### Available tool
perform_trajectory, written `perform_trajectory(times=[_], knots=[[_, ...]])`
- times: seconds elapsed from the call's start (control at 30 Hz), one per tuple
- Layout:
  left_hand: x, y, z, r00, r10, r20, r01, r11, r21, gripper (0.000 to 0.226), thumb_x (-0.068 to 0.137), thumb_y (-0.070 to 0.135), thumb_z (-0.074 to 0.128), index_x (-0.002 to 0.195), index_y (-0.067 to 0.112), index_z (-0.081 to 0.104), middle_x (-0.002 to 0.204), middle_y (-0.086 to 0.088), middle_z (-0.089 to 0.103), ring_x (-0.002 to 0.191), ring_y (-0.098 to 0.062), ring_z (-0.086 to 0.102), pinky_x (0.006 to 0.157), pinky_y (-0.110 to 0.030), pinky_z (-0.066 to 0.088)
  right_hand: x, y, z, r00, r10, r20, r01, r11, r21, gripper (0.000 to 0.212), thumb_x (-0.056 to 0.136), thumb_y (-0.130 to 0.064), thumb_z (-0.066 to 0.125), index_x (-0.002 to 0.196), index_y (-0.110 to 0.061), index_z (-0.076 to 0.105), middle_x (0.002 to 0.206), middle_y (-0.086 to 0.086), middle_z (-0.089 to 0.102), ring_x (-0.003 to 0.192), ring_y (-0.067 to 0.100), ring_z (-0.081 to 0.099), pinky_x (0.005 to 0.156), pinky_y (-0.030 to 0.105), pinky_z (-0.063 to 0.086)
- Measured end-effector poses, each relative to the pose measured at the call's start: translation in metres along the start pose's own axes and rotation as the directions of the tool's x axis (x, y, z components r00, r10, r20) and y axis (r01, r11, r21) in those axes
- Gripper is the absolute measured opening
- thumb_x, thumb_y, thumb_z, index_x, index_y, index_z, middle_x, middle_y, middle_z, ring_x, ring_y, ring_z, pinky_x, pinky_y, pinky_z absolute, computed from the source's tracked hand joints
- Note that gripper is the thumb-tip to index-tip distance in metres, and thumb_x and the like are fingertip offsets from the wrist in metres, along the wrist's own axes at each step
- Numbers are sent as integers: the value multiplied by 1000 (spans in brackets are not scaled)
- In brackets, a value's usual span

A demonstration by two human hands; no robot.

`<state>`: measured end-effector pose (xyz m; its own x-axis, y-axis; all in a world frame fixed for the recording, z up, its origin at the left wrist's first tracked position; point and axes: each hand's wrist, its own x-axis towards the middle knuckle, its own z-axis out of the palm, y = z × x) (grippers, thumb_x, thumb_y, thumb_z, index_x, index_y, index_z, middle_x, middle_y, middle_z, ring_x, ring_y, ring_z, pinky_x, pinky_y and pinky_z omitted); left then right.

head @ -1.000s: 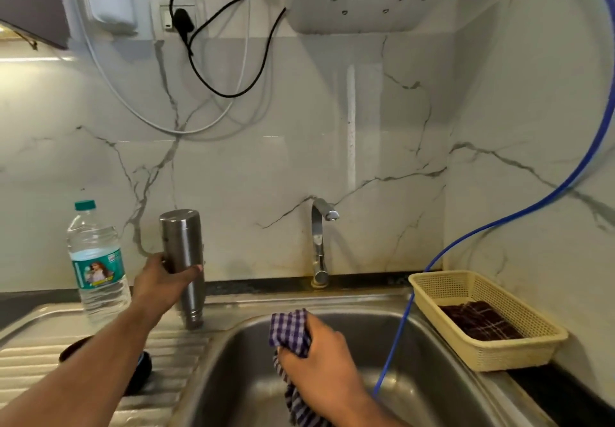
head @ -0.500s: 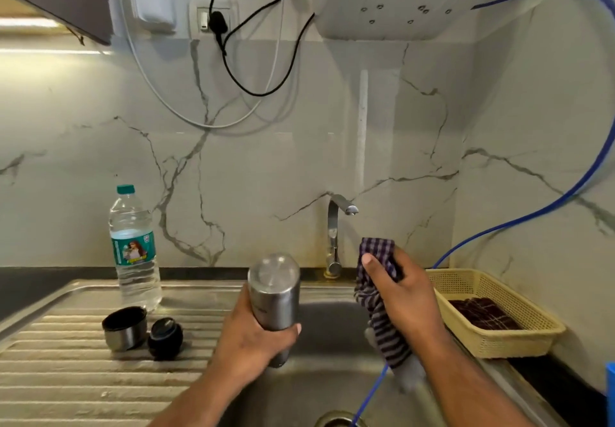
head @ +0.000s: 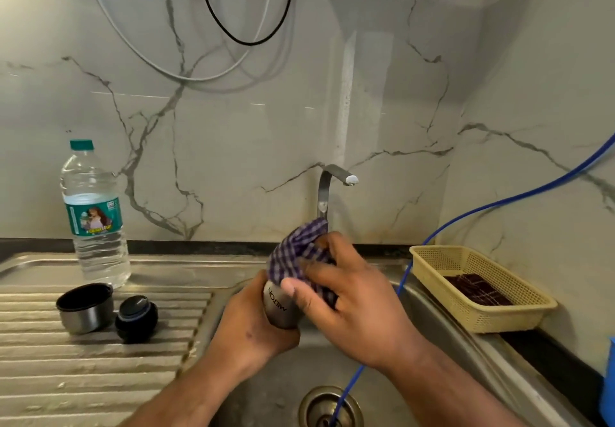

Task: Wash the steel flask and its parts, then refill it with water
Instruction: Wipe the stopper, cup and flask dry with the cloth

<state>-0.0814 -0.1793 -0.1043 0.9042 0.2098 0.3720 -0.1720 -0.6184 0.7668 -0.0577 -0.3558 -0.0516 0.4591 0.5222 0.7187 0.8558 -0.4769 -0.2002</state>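
My left hand (head: 253, 320) grips the lower part of the steel flask (head: 279, 307) over the sink basin (head: 279, 376), base up. My right hand (head: 346, 297) holds a purple checked cloth (head: 296, 253) wrapped over the flask's upper end, fingers curled round it. The flask's steel cup (head: 85, 307) and black stopper (head: 137, 318) lie on the ribbed drainboard (head: 83, 370) to the left. The tap (head: 329, 190) stands behind my hands, with no water running.
A plastic water bottle (head: 95, 217) stands at the back of the drainboard. A yellow basket (head: 479, 287) with a dark cloth sits right of the sink. A blue hose (head: 409, 260) runs down into the drain (head: 329, 406). Cables hang on the marble wall.
My left hand carried the flask from the drainboard to over the basin. My right hand lifted the cloth out of the sink and brought it onto the flask's top end.
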Motion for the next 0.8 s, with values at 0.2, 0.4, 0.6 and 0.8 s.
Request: perform_trajectory(times=[0.2,0.4,0.6,0.8], knots=[[-5,12,-4,996,91,15,-92,995,39,62,56,17,90,107,36,60,83,13,71,78,11,62,60,-9,46,4,21,-11,969,222,-105,-204,966,158,36,93,-58,56,109,-34,77,113,-21,55,105,2,60,86,34,55],[-3,11,-6,997,73,5,-73,997,19,65,53,22,90,108,39,60,85,13,72,77,3,67,59,-18,53,5,18,-17,987,154,-39,-140,960,241,28,89,-41,76,114,-28,79,109,-20,59,103,3,62,84,22,53],[-3,10,-6,997,74,12,-75,997,31,65,52,16,91,106,36,61,84,11,72,77,2,68,60,-15,52,3,7,-17,995,92,37,-98,953,287,26,87,-35,80,112,-25,79,108,-17,62,102,6,64,85,28,55],[-2,16,-9,993,114,30,-116,991,66,72,54,24,92,113,42,55,90,15,69,84,9,62,58,-13,49,7,27,-33,954,291,-69,-265,929,260,26,88,-38,78,111,-26,79,104,-18,64,99,1,64,84,20,49]])
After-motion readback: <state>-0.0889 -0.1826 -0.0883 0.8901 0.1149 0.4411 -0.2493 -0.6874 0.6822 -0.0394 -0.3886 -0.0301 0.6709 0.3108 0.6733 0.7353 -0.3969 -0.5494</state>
